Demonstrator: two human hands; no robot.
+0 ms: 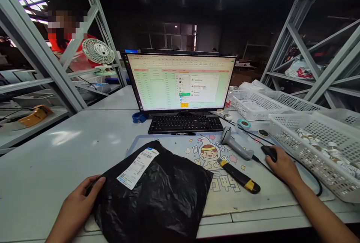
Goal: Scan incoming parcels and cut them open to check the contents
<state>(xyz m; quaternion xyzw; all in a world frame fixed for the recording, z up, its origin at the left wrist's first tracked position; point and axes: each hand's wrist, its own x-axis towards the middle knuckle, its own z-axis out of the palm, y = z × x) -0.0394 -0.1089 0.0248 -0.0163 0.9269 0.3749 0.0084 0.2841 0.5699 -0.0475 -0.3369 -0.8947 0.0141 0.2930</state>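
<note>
A black plastic mailing bag (168,183) with a white shipping label (138,168) lies over the front left of the desk mat. My left hand (81,201) pinches the bag's left edge between thumb and fingers. At the right side of the mat, my right hand (284,168) is wrapped over a black computer mouse (269,153). Between the bag and the mouse rest a black and yellow utility knife (239,175) and a grey barcode scanner (235,144) with its cable. Behind them stands a lit monitor (182,81) showing a spreadsheet and a chat window.
A black keyboard (185,123) and a pen (183,134) lie below the monitor. Blue tape (140,117) sits left of the keyboard. White plastic baskets (284,121), one with small bottles (333,149), line the right side. A fan (98,51) and another person (67,44) are at the left.
</note>
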